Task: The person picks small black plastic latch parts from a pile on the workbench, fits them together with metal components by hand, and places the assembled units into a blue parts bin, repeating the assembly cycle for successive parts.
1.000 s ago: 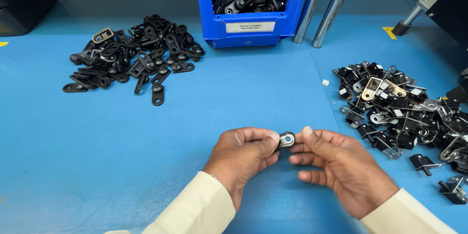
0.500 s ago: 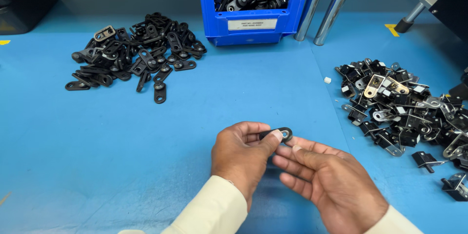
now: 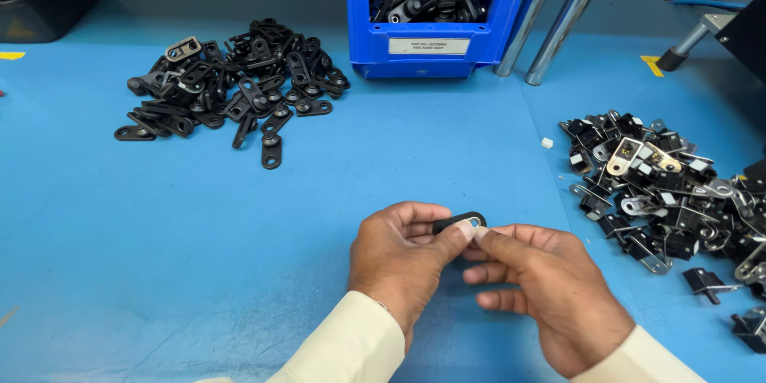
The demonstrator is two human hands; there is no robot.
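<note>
Two hands pinch one small black clip over the blue tabletop.

The black clip [image 3: 461, 222], an oval loop with a bright centre, is held up off the tabletop [image 3: 239, 255], likely so both sides can be worked; the left hand [image 3: 403, 259] closes thumb and fingers on it, while the right hand [image 3: 542, 291] touches its end with thumb and forefinger, other fingers loosely curled. Beyond the clip stands a blue bin [image 3: 435, 52] of parts; a black parts pile [image 3: 231, 88] lies far left, a mixed metal-and-black pile [image 3: 670, 183] right of it.
</note>
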